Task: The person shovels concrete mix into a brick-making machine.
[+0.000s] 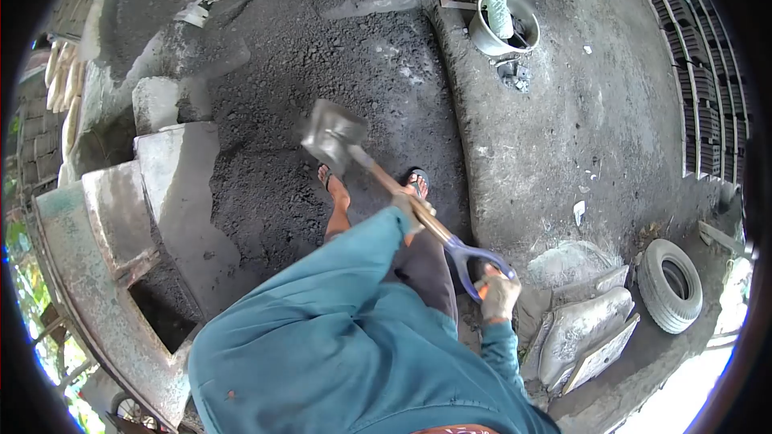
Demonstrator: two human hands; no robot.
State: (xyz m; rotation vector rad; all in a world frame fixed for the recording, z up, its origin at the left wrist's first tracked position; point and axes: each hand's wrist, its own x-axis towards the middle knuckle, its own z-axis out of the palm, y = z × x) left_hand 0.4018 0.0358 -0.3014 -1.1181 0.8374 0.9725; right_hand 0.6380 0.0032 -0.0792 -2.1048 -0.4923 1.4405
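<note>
A shovel [392,182] with a wooden shaft and a purple-blue D-shaped handle slants across the view. Its metal blade [332,137] is blurred and appears above the dark, crumbly ground, just past my feet in sandals. My left hand [413,213], in a light glove, is wrapped round the middle of the shaft. On the D-handle [474,265] at the lower right, my right hand [498,295] is closed, also gloved. Dark loose material [297,72] covers the ground around and beyond the blade.
A raised concrete ledge [555,137] runs along the right, bearing a bucket [480,34] with a plastic bottle [495,4]. At the lower right lie a tire [669,285] and stacked slabs [585,333]. Metal plates [117,209] and a square opening [163,305] are on the left.
</note>
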